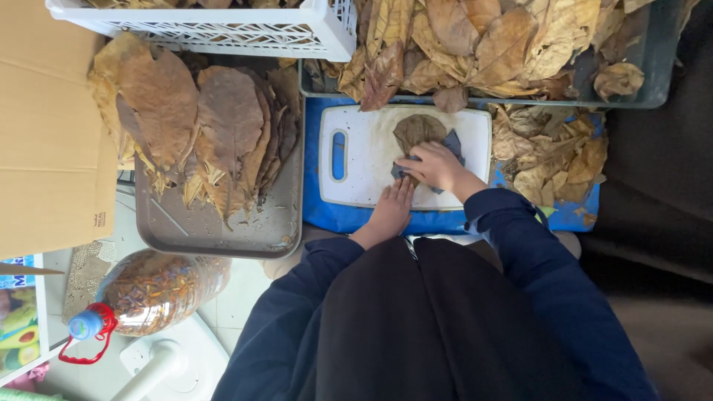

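Head view: looking straight down at a person in dark blue sleeves working over a white board
Board: the white cutting board (364,160) lies on a blue mat (327,215) at the centre, its slot handle toward 9 o'clock
Leaf: one brown dried leaf (416,130) lies flat on the board, toward 12 o'clock from the hands
Cloth: a dark grey cloth (451,142) lies on the lower part of the leaf, partly hidden under the right hand
Right hand: the right hand (434,165) presses down on the cloth with fingers curled over it, gripping it against the leaf
Left hand: the left hand (394,202) lies flat and loose on the board, fingers straight and pointing to 12 o'clock, touching the cloth's edge, holding nothing
Tray: a grey tray (223,230) at 9 o'clock from the board holds a stack of flattened leaves (215,126)
Bin: a dark bin (653,74) at 12 o'clock is heaped with crumpled leaves (483,44)
Basket: a white slotted basket (223,30) sits at 11 o'clock
Loose pile: more crumpled leaves (549,156) lie on the mat at 3 o'clock from the board
Bottle: a clear bottle (148,293) with a blue cap lies at 8 o'clock
Box: a cardboard box (44,134) stands at the far 9 o'clock edge
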